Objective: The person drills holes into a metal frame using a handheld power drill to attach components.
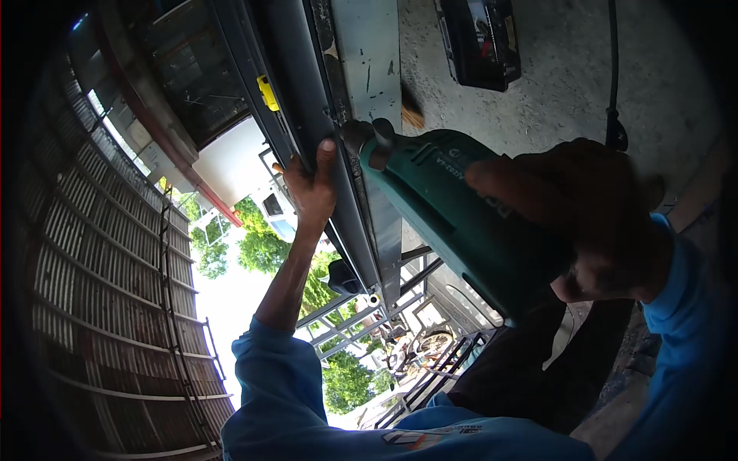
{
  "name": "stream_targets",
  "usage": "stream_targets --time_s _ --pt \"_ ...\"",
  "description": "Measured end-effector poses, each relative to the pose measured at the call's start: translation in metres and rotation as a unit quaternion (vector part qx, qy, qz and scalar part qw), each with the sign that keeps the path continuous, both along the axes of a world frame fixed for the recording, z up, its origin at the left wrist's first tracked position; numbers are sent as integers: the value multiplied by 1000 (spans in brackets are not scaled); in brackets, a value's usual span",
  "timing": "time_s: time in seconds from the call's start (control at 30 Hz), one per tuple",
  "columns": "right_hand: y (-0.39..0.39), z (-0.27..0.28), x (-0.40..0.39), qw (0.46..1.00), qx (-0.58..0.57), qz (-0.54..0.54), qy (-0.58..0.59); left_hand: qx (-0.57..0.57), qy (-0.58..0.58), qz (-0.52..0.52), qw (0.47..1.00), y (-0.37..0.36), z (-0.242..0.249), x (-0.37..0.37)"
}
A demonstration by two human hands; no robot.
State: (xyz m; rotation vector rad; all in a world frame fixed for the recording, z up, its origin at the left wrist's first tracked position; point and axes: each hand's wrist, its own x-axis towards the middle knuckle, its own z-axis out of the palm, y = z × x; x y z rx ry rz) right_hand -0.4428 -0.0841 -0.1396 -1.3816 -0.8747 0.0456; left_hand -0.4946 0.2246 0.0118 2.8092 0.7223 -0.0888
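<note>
My right hand point(576, 207) is wrapped around the body of a green corded power drill point(453, 184). The drill's front end meets the side of a long dark metal profile point(296, 77), and whatever bit it carries is hidden there. Across from the drill's nose, my left hand point(311, 184) grips the same profile, thumb on its face and fingers curled over the far edge. A small yellow object point(267, 92) sits on the profile beyond that hand. Beneath the profile runs a pale, paint-marked metal beam point(373, 61).
A black open box point(480, 42) with small items inside lies on the concrete floor point(561, 69). Nearby are brush bristles point(413, 115) and a hanging black cable point(613, 69). Metal framing and a motorbike point(430, 346) stand farther off, under a corrugated roof point(100, 276).
</note>
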Motion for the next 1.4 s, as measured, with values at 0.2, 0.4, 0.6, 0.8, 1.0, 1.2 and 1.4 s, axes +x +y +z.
stream_targets --time_s 0.2,0.4,0.6,0.8,1.0,1.2,1.4 --pt "-4 -5 17 993 14 102 54 38 45 13 998 12 4 -6" --pt "9 -23 17 1000 11 25 14 42 46 -49 997 -9 4 1" --pt "18 -39 12 998 60 -6 3 17 86 -15 996 -13 9 5" --pt "2 -1 -7 994 -85 -23 -63 180 13 -173 968 48 5 -35" --pt "-2 -17 25 997 -16 76 -6 52 9 -59 997 3 -3 -7" --pt "29 -8 29 997 -44 41 -56 91 71 -52 992 0 6 -8" --pt "30 -26 24 997 42 58 39 11 96 -22 995 -7 5 5"
